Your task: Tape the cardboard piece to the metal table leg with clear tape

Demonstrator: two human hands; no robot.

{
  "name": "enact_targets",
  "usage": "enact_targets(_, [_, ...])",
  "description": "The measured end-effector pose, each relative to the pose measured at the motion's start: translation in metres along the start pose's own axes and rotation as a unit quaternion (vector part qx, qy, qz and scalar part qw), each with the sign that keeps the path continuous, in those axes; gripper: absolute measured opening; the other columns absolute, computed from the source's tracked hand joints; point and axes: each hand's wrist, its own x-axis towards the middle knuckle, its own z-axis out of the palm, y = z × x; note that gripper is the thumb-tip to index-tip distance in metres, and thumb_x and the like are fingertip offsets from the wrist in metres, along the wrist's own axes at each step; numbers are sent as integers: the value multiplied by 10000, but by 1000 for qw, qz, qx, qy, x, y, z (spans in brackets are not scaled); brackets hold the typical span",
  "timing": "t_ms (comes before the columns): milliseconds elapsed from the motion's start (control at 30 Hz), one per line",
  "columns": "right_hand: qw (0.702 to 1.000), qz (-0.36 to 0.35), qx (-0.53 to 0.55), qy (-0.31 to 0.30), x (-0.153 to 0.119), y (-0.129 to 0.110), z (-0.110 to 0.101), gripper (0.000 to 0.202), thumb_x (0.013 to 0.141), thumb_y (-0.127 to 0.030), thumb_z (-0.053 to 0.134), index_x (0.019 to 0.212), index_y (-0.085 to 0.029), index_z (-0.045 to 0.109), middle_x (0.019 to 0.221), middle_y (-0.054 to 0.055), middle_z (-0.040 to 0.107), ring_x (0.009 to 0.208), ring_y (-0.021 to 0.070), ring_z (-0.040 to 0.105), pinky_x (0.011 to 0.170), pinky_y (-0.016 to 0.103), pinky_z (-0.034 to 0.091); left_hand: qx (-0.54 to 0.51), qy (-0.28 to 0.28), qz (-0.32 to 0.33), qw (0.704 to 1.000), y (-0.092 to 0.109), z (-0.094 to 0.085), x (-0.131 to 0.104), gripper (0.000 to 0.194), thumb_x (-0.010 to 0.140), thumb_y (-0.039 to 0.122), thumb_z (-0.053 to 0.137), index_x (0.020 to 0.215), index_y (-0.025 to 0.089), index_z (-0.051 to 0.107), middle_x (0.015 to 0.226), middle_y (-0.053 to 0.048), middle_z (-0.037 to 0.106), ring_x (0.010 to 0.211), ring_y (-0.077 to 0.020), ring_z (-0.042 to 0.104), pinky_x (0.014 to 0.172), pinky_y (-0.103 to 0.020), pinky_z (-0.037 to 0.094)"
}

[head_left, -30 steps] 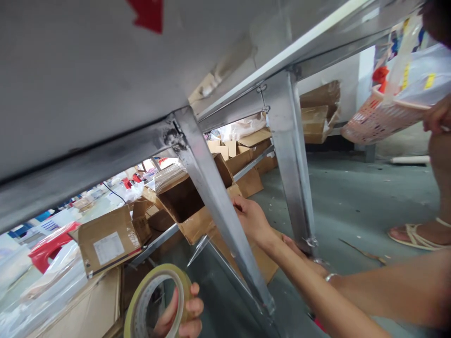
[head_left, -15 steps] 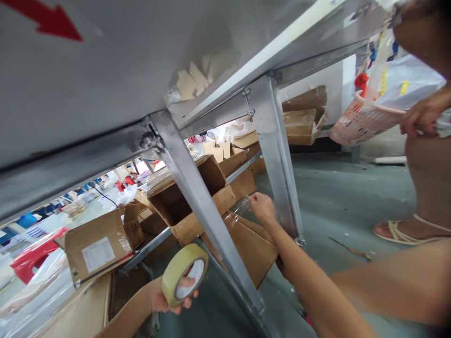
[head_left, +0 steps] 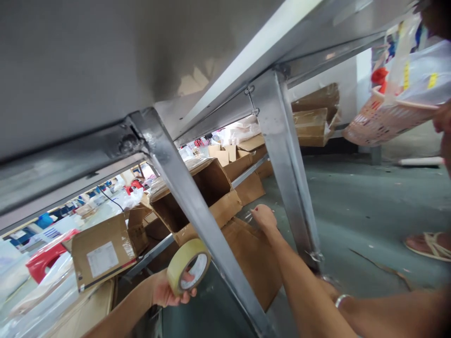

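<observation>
I am looking under a metal table. My left hand [head_left: 168, 293] grips a roll of yellowish clear tape [head_left: 188, 265] low down, just left of the slanted table leg [head_left: 186, 206]. My right hand [head_left: 264, 218] reaches past that leg with its fingers closed on the end of the clear tape strip [head_left: 247, 216]. It rests at the top edge of a flat cardboard sheet [head_left: 253, 258]. An open brown box [head_left: 207, 188] lies on its side just behind the leg.
A second table leg [head_left: 287, 178] stands right of my right hand. Another arm with a bracelet [head_left: 340, 298] lies low at right. A person in sandals [head_left: 428, 244] holds a pink basket [head_left: 384, 119]. Labelled box [head_left: 102, 253] and red stool [head_left: 45, 256] at left.
My left hand has risen with the roll towards the leg. My right hand drew the tape strip out rightward, then came down onto the cardboard sheet. The sandalled person stepped right.
</observation>
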Motion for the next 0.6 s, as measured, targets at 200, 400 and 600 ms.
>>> enact_targets(200, [1000,-9,-17,-10,12,3,12,277,1005,-387,644,1175,-168,664,1215,86,672,1064,220,673,923,426,579,-39,-18,-14,999,-4,-9,5,274,735,242,853,904,92,698,859,-119,702,591,-98,600,433,-124,443])
enact_targets(400, [999,-8,-27,-36,19,5,23,287,1001,-387,651,1182,-163,658,1193,82,673,1034,215,679,888,412,590,-59,-25,-7,998,-5,-25,12,240,733,244,834,878,111,698,831,-118,691,579,-107,605,391,-112,425])
enact_targets(600, [998,-26,-29,-55,26,18,36,304,991,-401,666,1175,-159,656,1132,71,684,949,196,690,824,378,600,-66,-35,-23,997,-17,-39,32,231,726,252,820,848,100,695,820,-122,692,579,-110,583,386,-119,390])
